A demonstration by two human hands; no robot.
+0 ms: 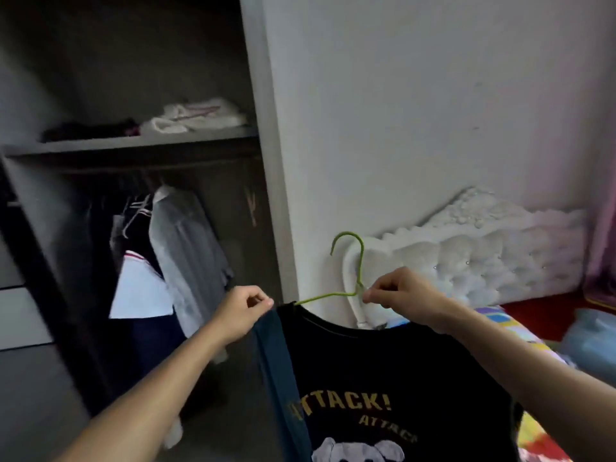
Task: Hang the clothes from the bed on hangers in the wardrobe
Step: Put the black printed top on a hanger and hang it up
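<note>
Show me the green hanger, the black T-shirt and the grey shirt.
green hanger (361,261): head view, on the stem under the hook.
black T-shirt (383,361): head view, on the chest above the print.
grey shirt (186,248): head view, on its front.

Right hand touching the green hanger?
Touching. Head view: right hand pinches the green hanger just below its hook; left hand pinches the black T-shirt.

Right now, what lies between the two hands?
Head view: between left hand and right hand run the green hanger and the neckline of the black T-shirt.
</note>
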